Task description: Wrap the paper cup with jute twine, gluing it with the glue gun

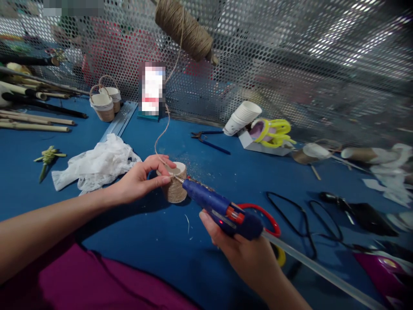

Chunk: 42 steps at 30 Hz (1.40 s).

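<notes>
A paper cup (174, 192) wrapped in brown twine stands on the blue table in front of me. My left hand (150, 174) pinches the loose twine (163, 131) at the cup's rim, fingers closed over the near edge. That strand runs up to a large twine spool (183, 30) mounted on the mesh. My right hand (240, 254) is closed around a blue hot glue gun (222, 204), a long clear glue stick (322, 273) coming out of its back. The gun's metal nozzle is at the cup's rim, close to my left fingertips.
White lace (100, 163) lies left of the cup, two small twine-covered baskets (102, 107) behind it. Pliers (213, 142), stacked paper cups (241, 118) and yellow-handled scissors (274, 133) are at the back. Red-handled scissors (263, 211) and a black cord (303, 221) lie right.
</notes>
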### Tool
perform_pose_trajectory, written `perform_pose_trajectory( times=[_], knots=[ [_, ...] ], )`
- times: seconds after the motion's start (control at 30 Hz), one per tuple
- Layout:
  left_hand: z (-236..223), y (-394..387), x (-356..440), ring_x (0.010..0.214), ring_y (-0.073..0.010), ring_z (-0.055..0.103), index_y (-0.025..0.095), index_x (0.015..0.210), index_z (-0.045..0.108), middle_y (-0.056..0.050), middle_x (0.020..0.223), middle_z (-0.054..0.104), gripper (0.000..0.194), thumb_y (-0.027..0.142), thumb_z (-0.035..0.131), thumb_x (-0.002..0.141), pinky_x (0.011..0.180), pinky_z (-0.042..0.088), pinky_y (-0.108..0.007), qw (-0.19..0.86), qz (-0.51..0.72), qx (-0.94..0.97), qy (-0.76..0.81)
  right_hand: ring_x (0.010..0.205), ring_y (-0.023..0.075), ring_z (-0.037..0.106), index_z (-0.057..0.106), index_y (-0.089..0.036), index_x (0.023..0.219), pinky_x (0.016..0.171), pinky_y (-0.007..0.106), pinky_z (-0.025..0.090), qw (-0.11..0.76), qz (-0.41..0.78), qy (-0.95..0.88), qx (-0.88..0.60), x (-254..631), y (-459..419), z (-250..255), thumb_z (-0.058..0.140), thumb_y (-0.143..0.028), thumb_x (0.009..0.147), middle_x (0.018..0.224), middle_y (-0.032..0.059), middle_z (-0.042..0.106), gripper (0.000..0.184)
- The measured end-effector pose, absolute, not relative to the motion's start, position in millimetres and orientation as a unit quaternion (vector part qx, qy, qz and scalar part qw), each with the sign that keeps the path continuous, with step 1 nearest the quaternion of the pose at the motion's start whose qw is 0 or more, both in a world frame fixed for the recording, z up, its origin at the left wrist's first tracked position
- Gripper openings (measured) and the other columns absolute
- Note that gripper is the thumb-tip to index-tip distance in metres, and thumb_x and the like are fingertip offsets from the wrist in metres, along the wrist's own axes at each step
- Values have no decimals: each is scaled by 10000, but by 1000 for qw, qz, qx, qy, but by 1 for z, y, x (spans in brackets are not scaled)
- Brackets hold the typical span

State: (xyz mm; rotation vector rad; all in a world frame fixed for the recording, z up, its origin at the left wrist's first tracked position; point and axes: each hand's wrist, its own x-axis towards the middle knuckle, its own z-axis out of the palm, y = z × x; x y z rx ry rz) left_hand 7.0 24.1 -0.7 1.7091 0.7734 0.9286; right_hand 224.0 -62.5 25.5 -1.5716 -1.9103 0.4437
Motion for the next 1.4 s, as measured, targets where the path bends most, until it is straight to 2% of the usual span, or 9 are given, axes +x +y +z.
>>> perform_pose_trajectory(
  times=[0.23,0.4,0.6,0.77,1.1,1.27,1.4],
  knots=[
    [-2,25,7,1209,-222,411,174,724,532,-96,1096,588,114,229,558,821,1071,214,-469,498,383,711,316,352,120,491,644,-220,765,352,232,409,324,158,-699,-618,229,-65,20,527,-459,783,433,-38,507,267],
    [-2,26,7,1193,-234,428,174,726,528,-96,1085,584,116,234,555,822,1046,262,-480,506,382,706,317,343,122,474,625,-211,679,352,238,410,354,147,-674,-631,234,-63,10,532,-496,767,392,-44,444,312],
    [-1,25,6,1227,-233,389,172,729,514,-109,1105,567,111,216,542,827,1052,252,-484,503,379,706,325,320,103,461,609,-207,632,338,219,406,360,182,-673,-620,239,-55,6,548,-481,762,390,-48,469,309],
    [-1,25,6,1234,-248,381,164,721,510,-111,1114,567,126,227,543,825,1052,250,-478,494,377,711,328,352,119,488,595,-217,551,470,255,491,361,165,-688,-608,243,-50,2,522,-497,779,390,-35,465,369],
    [-1,26,7,1192,-243,429,161,708,531,-104,1070,581,124,225,573,806,1054,238,-485,504,388,701,322,340,109,454,605,-223,619,388,233,441,369,160,-684,-609,233,-60,12,510,-515,773,403,-38,471,344],
    [-2,26,8,1181,-246,436,168,695,556,-91,1053,589,131,244,600,792,1056,231,-486,520,395,685,322,433,120,532,611,-219,703,414,234,433,331,174,-729,-574,228,-60,26,491,-432,796,532,-5,579,261],
    [-1,25,8,1192,-244,426,168,697,560,-88,1063,585,133,251,608,788,1060,227,-477,523,395,682,324,470,135,554,611,-225,712,445,249,446,316,177,-737,-571,225,-60,28,493,-417,801,528,-5,576,243]
  ],
)
